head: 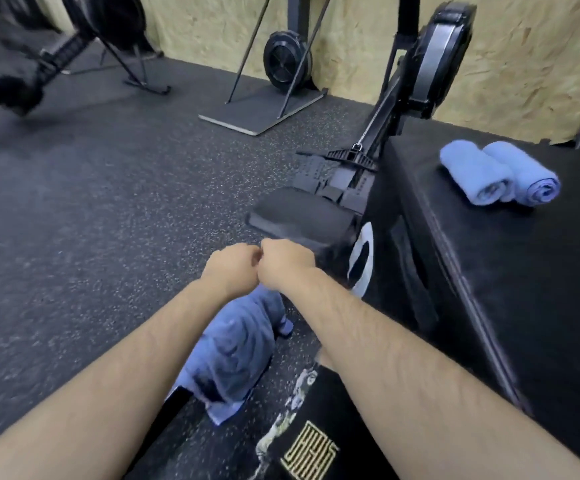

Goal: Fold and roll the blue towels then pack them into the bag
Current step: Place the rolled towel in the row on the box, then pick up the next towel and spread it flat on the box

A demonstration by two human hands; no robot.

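Note:
A blue towel hangs below my two hands, which meet side by side in front of me. My left hand and my right hand both have curled fingers and hold the towel's top edge; the grip itself is hidden behind the hands. The towel drapes down toward the speckled floor, partly hidden by my forearms. Two rolled blue towels lie next to each other on top of a black box at the right. No bag is plainly in view.
A rowing machine stands beyond the black box, its seat just past my hands. More gym machines stand along the chipboard wall. Dark rubber floor spreads to the left. My black clothing fills the bottom.

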